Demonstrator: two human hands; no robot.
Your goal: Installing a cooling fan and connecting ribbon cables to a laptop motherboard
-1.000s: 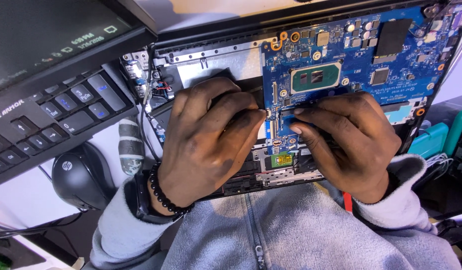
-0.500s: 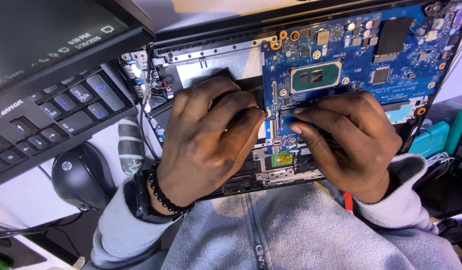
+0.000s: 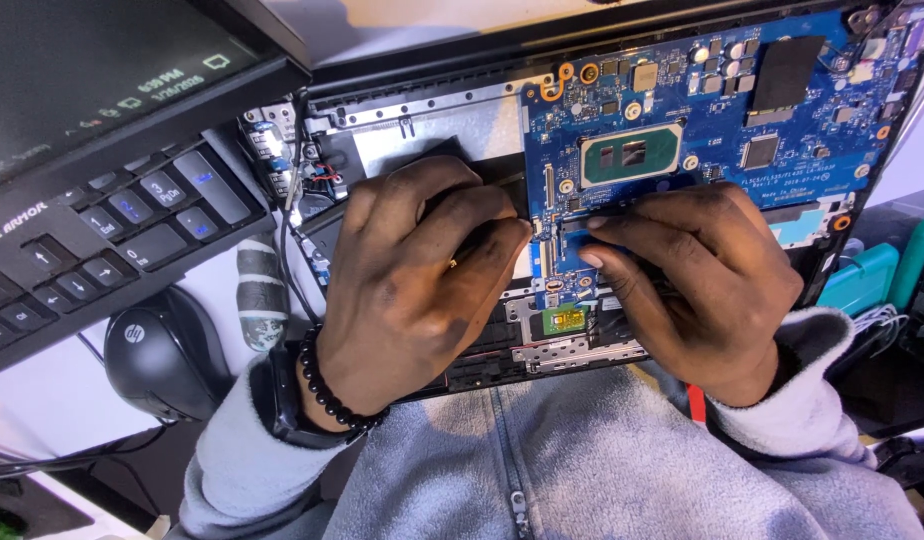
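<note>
Very little has changed over the last second: both hands keep the same hold on the opened black laptop chassis (image 3: 422,130), and the view has only slid slightly. The left hand (image 3: 412,285) stays arched over the dark near-left part of the chassis, fingers curled and pressed close together, fingertips meeting the left edge of the blue printed circuit board (image 3: 712,110); whether it pinches anything cannot be told, since the fingers hide what lies under them. The right hand (image 3: 702,280) remains flat on the board's near edge, fingers narrow and pointing left, their tips just beside the left hand's, near a small pale connector strip. The steadiness suggests careful, fine work at that one spot, not a shift to another place.

The board lies in the far-right half of the chassis, its green square processor chip (image 3: 630,152) uncovered. To the left on the counter sit a black keyboard (image 3: 102,240) and a black computer mouse (image 3: 162,350), well apart from the hands. A black beaded bracelet (image 3: 332,395) circles the left wrist.
</note>
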